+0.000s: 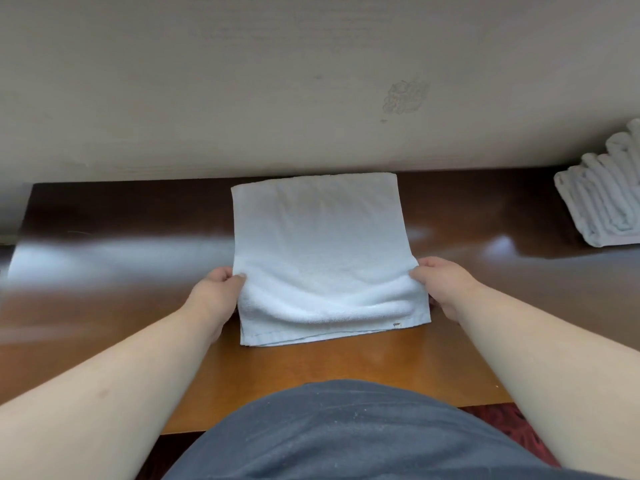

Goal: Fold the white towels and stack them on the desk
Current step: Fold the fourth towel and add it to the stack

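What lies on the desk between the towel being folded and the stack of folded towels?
Only bare desk shows between the towel and the stack, in the head view.

A white terry towel [322, 251] lies at the middle of the glossy brown wooden desk [131, 244], reaching its far edge. The left hand [218, 289] and right hand [441, 284] pinch its side edges. A stack of folded white towels [602, 199] sits at the desk's right edge
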`<state>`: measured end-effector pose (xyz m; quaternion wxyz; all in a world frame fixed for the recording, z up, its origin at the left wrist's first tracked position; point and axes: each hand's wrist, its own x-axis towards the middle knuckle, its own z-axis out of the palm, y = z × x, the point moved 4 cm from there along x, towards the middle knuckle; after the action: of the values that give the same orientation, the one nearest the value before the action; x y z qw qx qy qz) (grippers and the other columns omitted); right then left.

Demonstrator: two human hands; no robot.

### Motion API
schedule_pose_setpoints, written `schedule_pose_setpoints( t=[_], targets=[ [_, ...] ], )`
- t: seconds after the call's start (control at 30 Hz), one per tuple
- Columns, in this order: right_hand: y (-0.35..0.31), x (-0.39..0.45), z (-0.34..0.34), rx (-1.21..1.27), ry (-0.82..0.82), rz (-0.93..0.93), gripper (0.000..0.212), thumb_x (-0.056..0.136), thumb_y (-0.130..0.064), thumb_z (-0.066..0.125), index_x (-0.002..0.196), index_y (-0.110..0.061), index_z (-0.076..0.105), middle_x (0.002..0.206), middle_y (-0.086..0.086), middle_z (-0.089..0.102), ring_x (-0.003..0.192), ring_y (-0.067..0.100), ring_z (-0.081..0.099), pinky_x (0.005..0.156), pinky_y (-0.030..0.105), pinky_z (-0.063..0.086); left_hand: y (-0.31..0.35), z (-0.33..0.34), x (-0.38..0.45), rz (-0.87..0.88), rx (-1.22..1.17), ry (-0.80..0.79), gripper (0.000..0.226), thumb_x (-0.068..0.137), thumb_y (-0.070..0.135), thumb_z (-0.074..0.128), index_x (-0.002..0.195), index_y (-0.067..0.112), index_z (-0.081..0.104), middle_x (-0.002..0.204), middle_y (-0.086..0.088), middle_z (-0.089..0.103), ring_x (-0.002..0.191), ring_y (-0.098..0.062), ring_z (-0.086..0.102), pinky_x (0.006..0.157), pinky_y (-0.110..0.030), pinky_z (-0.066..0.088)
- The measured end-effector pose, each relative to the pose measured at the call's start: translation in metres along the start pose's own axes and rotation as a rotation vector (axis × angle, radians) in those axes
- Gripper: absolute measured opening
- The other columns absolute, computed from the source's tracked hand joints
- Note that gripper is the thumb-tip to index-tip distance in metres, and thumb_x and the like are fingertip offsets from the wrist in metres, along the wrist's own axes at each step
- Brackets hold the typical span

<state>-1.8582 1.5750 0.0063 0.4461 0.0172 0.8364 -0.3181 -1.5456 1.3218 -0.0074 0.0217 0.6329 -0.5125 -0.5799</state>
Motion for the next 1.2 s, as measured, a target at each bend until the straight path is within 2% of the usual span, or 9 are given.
schedule_pose_setpoints(
  t=[0.1, 0.2, 0.37, 0.53, 0.67, 0.8, 0.9, 1.0, 1.2],
  targets=[
    [0.000, -0.002, 0.002, 0.190, -0.053, 0.021, 0.022, 0.092, -0.008, 0.049, 0.107, -0.011, 0.066, 0.112, 0.017, 0.072, 0.097, 0.029, 0.069, 0.088, 0.049, 0.057, 0.001, -0.005, 0.002, 0.006, -0.011, -0.026, 0.014, 0.096, 0.037, 0.053, 0.105, 0.033, 0.063, 0.103, 0.006, 0.072, 0.096, -0.014, 0.065, 0.070, -0.030, 0.047],
    [-0.014, 0.006, 0.002, 0.285, -0.149, 0.116, 0.027, 0.097, -0.031, 0.055, 0.113, -0.013, 0.067, 0.112, 0.011, 0.074, 0.100, 0.029, 0.070, 0.075, 0.041, 0.054, 0.014, -0.010, 0.013, -0.109, -0.060, -0.094, 0.036, 0.081, 0.051, 0.057, 0.109, 0.030, 0.066, 0.103, 0.008, 0.075, 0.098, -0.013, 0.068, 0.072, -0.031, 0.048],
    [-0.057, 0.032, 0.002, 0.148, -0.097, 0.160, 0.056, 0.085, -0.068, 0.061, 0.108, -0.018, 0.069, 0.100, 0.004, 0.077, 0.092, 0.024, 0.072, 0.066, 0.035, 0.055, 0.052, -0.015, 0.047, -0.136, -0.066, -0.086, 0.035, 0.094, 0.059, 0.050, 0.099, 0.028, 0.066, 0.100, 0.004, 0.074, 0.096, -0.018, 0.068, 0.089, -0.037, 0.052],
    [-0.100, 0.063, 0.004, 0.023, 0.065, 0.064, 0.048, 0.086, -0.060, 0.063, 0.102, -0.015, 0.063, 0.102, 0.006, 0.072, 0.092, 0.027, 0.070, 0.083, 0.043, 0.060, 0.097, -0.013, 0.083, -0.104, 0.088, 0.005, 0.031, 0.095, 0.051, 0.057, 0.100, 0.021, 0.062, 0.093, 0.005, 0.068, 0.086, -0.012, 0.065, 0.070, -0.031, 0.053],
    [-0.132, 0.082, 0.009, -0.091, 0.107, -0.056, 0.041, 0.088, -0.055, 0.065, 0.105, -0.018, 0.067, 0.111, 0.002, 0.069, 0.101, 0.028, 0.067, 0.094, 0.041, 0.055, 0.121, -0.015, 0.111, 0.060, 0.234, 0.037, 0.041, 0.089, 0.045, 0.069, 0.117, 0.016, 0.063, 0.104, -0.004, 0.069, 0.099, -0.024, 0.067, 0.092, -0.043, 0.055],
    [-0.138, 0.090, 0.015, 0.117, 0.104, -0.118, 0.009, 0.092, -0.034, 0.070, 0.090, -0.026, 0.066, 0.100, -0.004, 0.072, 0.077, 0.010, 0.068, 0.063, 0.023, 0.049, 0.128, -0.013, 0.121, 0.162, 0.233, 0.093, 0.038, 0.086, 0.048, 0.069, 0.110, 0.019, 0.069, 0.102, -0.004, 0.070, 0.091, -0.021, 0.066, 0.090, -0.038, 0.056],
    [-0.147, 0.090, 0.010, 0.277, 0.170, -0.160, 0.009, 0.093, -0.037, 0.068, 0.086, -0.037, 0.063, 0.084, -0.018, 0.066, 0.071, 0.000, 0.062, 0.058, 0.020, 0.045, 0.132, -0.010, 0.129, 0.152, -0.022, 0.101, 0.021, 0.090, 0.044, 0.066, 0.097, 0.025, 0.070, 0.101, 0.001, 0.073, 0.095, -0.019, 0.068, 0.091, -0.038, 0.055],
    [-0.152, 0.099, 0.009, 0.253, 0.128, -0.173, 0.007, 0.096, -0.037, 0.063, 0.103, -0.040, 0.065, 0.096, -0.014, 0.070, 0.085, 0.007, 0.065, 0.067, 0.025, 0.049, 0.135, -0.003, 0.139, 0.071, -0.257, 0.035, 0.027, 0.097, 0.033, 0.060, 0.123, 0.027, 0.063, 0.116, 0.002, 0.070, 0.107, -0.018, 0.067, 0.090, -0.037, 0.055],
    [-0.139, 0.102, 0.006, -0.101, 0.217, -0.274, 0.064, 0.088, -0.031, 0.066, 0.148, -0.035, 0.042, 0.113, -0.013, 0.060, 0.093, 0.013, 0.058, 0.083, 0.027, 0.046, 0.127, 0.001, 0.135, 0.241, 0.002, 0.032, 0.065, 0.096, 0.018, 0.062, 0.152, 0.029, 0.031, 0.124, 0.009, 0.061, 0.106, -0.008, 0.060, 0.092, -0.028, 0.047]
  ],
)
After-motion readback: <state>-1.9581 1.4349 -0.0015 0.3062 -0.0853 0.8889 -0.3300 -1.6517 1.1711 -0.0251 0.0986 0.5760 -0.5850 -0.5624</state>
